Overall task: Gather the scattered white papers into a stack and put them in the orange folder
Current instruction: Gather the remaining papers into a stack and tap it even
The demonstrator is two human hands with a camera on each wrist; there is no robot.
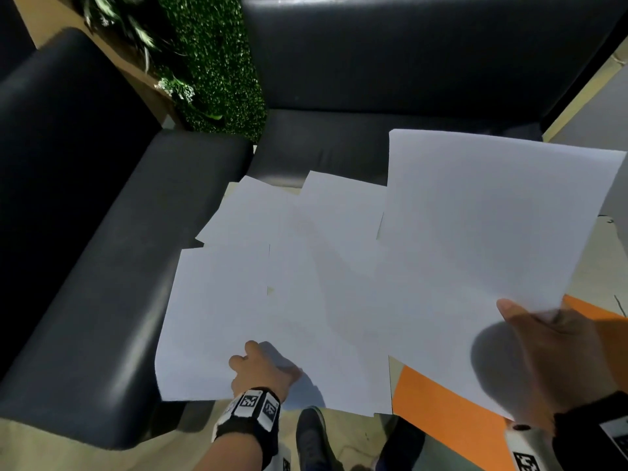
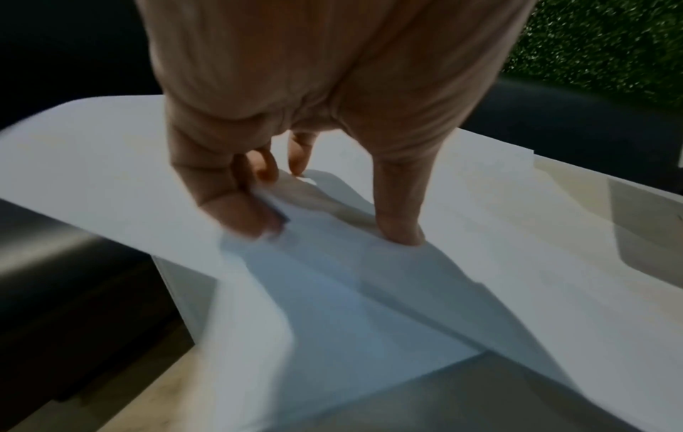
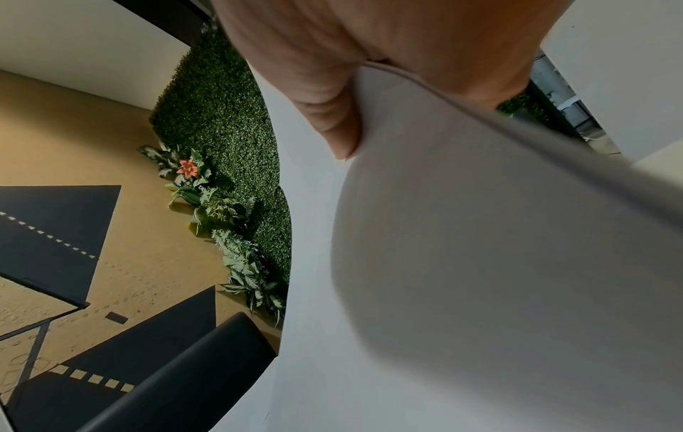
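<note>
The right hand point(image 1: 550, 348) holds a white sheet point(image 1: 482, 232) lifted above the orange folder point(image 1: 441, 416), thumb on top and the other fingers underneath, clamped on the sheet's near edge; in the right wrist view the thumb point(image 3: 332, 117) presses the curved paper point(image 3: 480, 263). The folder lies flat on the tabletop point(image 1: 584, 280), mostly covered by the sheet. Left of the folder, several loose papers point(image 1: 306, 266) lie overlapping on the tabletop, their near edges hanging over its rim. The left hand point(image 1: 261, 368) rests on the near edge of these papers; in the left wrist view its fingers point(image 2: 244, 216) are curled and spread, one finger and the thumb pinching a raised fold of paper point(image 2: 314, 222). Black sofas point(image 1: 102, 266) stand beyond and left of the papers, with a green hedge panel point(image 1: 217, 62) between them
</note>
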